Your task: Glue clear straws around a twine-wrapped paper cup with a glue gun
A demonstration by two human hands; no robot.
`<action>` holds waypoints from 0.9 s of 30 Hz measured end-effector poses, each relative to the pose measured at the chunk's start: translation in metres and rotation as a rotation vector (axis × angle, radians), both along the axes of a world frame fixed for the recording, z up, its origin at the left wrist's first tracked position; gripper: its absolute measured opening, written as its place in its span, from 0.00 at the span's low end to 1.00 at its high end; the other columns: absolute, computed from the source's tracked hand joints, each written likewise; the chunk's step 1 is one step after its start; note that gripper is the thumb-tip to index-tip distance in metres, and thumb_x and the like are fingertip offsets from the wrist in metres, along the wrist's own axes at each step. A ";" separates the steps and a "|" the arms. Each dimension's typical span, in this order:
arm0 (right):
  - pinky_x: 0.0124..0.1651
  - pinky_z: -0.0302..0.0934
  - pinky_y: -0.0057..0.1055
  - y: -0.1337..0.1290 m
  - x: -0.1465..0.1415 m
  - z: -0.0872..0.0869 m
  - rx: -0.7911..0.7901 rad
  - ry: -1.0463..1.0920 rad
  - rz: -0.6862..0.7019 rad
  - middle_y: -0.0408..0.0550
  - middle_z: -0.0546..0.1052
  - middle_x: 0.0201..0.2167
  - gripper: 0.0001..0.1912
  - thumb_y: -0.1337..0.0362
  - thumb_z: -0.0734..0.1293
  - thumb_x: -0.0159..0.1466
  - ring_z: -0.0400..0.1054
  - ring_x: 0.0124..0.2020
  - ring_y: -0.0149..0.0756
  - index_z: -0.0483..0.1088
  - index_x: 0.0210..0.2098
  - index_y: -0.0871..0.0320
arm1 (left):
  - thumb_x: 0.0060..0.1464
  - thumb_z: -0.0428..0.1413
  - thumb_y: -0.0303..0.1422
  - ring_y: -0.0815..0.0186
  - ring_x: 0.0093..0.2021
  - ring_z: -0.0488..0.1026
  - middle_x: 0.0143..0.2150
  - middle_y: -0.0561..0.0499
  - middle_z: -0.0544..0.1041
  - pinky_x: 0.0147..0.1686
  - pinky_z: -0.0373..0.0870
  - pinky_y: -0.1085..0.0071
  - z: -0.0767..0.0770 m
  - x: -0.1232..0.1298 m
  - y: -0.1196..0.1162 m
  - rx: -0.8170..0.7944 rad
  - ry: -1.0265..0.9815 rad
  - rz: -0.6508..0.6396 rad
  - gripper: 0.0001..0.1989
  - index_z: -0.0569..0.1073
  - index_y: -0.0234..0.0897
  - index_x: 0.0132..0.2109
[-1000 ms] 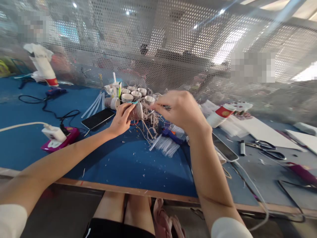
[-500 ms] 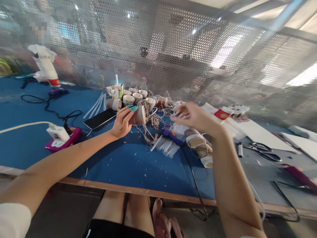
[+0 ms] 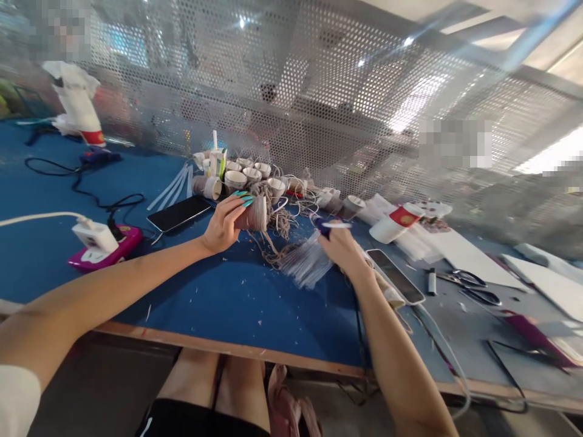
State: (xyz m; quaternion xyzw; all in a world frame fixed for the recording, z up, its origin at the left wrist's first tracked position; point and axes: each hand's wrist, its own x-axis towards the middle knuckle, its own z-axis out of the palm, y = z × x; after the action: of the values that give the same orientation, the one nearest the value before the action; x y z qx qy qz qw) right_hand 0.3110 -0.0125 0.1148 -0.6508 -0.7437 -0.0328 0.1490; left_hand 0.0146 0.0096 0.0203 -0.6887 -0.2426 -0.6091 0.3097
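The person's left hand is clamped on a cord-wrapped cup, which is tipped on its side over the middle of the blue table, its pale end turned right; whether it touches the tabletop cannot be told. The right hand, to the right and well apart from that cup, has its fingers closed around a blue glue gun, partly hidden by the hand, with a white stick showing above the fist. Clear glue sticks lie in a pile just left of the right hand, and a tangle of cord spreads just right of the held cup. On the far side stand several open cups; a black phone lies left of the left hand, and scissors lie far over on the right
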 end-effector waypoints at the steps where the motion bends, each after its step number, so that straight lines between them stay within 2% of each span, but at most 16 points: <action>1: 0.45 0.69 0.40 -0.001 0.002 0.002 0.064 0.158 0.015 0.57 0.77 0.37 0.07 0.63 0.63 0.60 0.74 0.40 0.48 0.69 0.36 0.59 | 0.64 0.48 0.28 0.55 0.60 0.72 0.52 0.42 0.72 0.53 0.79 0.49 0.000 0.000 0.000 0.000 0.007 -0.001 0.20 0.59 0.41 0.61; 3: 0.32 0.69 0.37 -0.004 0.001 0.003 0.111 0.524 0.075 0.49 0.75 0.25 0.11 0.54 0.65 0.61 0.71 0.26 0.41 0.69 0.31 0.56 | 0.65 0.47 0.27 0.56 0.58 0.73 0.51 0.43 0.73 0.53 0.80 0.50 0.000 0.000 -0.002 0.015 0.028 0.021 0.18 0.59 0.42 0.60; 5: 0.19 0.63 0.34 -0.011 -0.005 0.003 0.098 0.843 0.154 0.41 0.68 0.16 0.19 0.45 0.68 0.57 0.63 0.14 0.34 0.68 0.26 0.55 | 0.65 0.47 0.26 0.59 0.57 0.74 0.50 0.45 0.74 0.52 0.80 0.53 0.001 0.001 -0.005 0.065 0.052 0.043 0.17 0.61 0.42 0.58; 8: 0.13 0.58 0.32 -0.026 -0.019 0.001 0.086 1.039 0.256 0.38 0.63 0.10 0.23 0.42 0.73 0.50 0.56 0.09 0.31 0.67 0.21 0.54 | 0.63 0.49 0.22 0.61 0.58 0.73 0.49 0.46 0.76 0.53 0.80 0.57 0.003 0.004 -0.009 0.138 0.063 0.040 0.17 0.65 0.41 0.56; 11: 0.12 0.58 0.33 -0.041 -0.034 0.002 0.013 1.010 0.307 0.38 0.64 0.09 0.21 0.45 0.74 0.49 0.56 0.09 0.30 0.68 0.20 0.54 | 0.62 0.50 0.20 0.61 0.59 0.73 0.49 0.46 0.76 0.53 0.80 0.59 0.004 0.005 -0.010 0.133 0.055 0.037 0.19 0.66 0.40 0.57; 16: 0.12 0.60 0.32 -0.054 -0.048 0.010 -0.109 0.908 0.291 0.38 0.64 0.09 0.16 0.51 0.73 0.50 0.57 0.09 0.30 0.68 0.20 0.54 | 0.64 0.48 0.22 0.62 0.55 0.76 0.50 0.47 0.76 0.52 0.81 0.57 -0.003 0.003 -0.006 0.068 0.044 0.089 0.19 0.64 0.43 0.59; 21: 0.12 0.57 0.30 -0.052 -0.047 0.007 -0.113 0.882 0.281 0.38 0.63 0.09 0.16 0.53 0.72 0.50 0.56 0.08 0.29 0.63 0.16 0.52 | 0.64 0.49 0.22 0.61 0.59 0.74 0.51 0.47 0.76 0.58 0.78 0.54 -0.009 0.000 -0.003 -0.063 0.054 -0.023 0.20 0.63 0.45 0.59; 27: 0.13 0.58 0.30 -0.051 -0.044 0.007 -0.118 0.843 0.276 0.38 0.62 0.08 0.18 0.54 0.71 0.51 0.57 0.09 0.29 0.61 0.14 0.53 | 0.64 0.48 0.22 0.62 0.57 0.74 0.50 0.46 0.76 0.55 0.80 0.55 -0.003 0.002 -0.005 0.041 0.052 0.052 0.19 0.65 0.42 0.59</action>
State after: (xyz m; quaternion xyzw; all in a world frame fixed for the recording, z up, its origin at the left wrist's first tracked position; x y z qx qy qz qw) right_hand 0.2665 -0.0636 0.1215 -0.5093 -0.6985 0.2980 0.4049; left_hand 0.0164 0.0047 0.0168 -0.6914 -0.2399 -0.5873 0.3456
